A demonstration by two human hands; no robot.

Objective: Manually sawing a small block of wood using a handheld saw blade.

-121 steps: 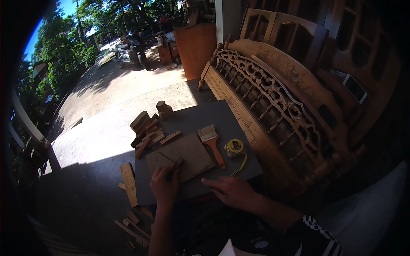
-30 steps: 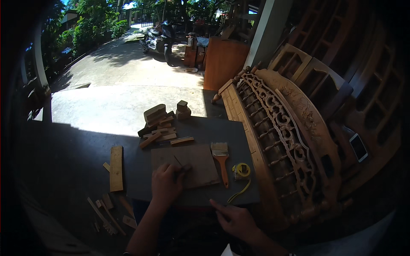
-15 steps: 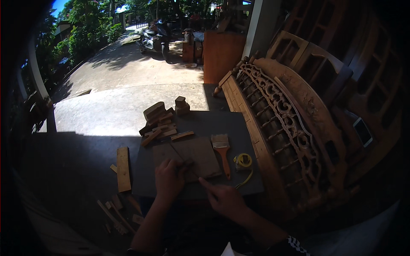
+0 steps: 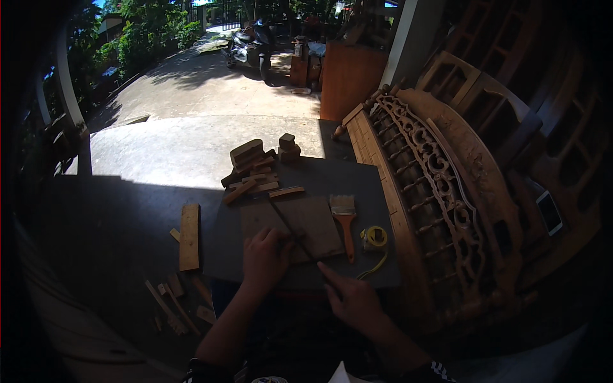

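A flat wooden board (image 4: 322,220) lies on the dark work table (image 4: 364,185). Over it my left hand (image 4: 265,255) is closed, fingers bent, on a small dark piece I cannot make out. My right hand (image 4: 354,300) grips the near end of a long, thin, dark file-like tool (image 4: 287,221), index finger stretched along it. The tool slants across the board, passing close by my left fingertips; whether it touches the small piece is too dark to tell. Right of the board lie a paintbrush (image 4: 345,230) with an orange handle and a yellow tape measure (image 4: 374,238).
Wood blocks (image 4: 248,155) and sticks are heaped at the table's far left, near a stacked block (image 4: 288,148). Offcuts (image 4: 189,236) lie lower left. A carved wooden headboard (image 4: 418,172) leans along the right, with a phone (image 4: 549,213) beyond. A motorbike (image 4: 252,51) stands outside.
The whole view has shifted, so the scene sits farther right and slightly higher. My right hand has drawn back a little toward me with the tool; my left hand stays on the board.
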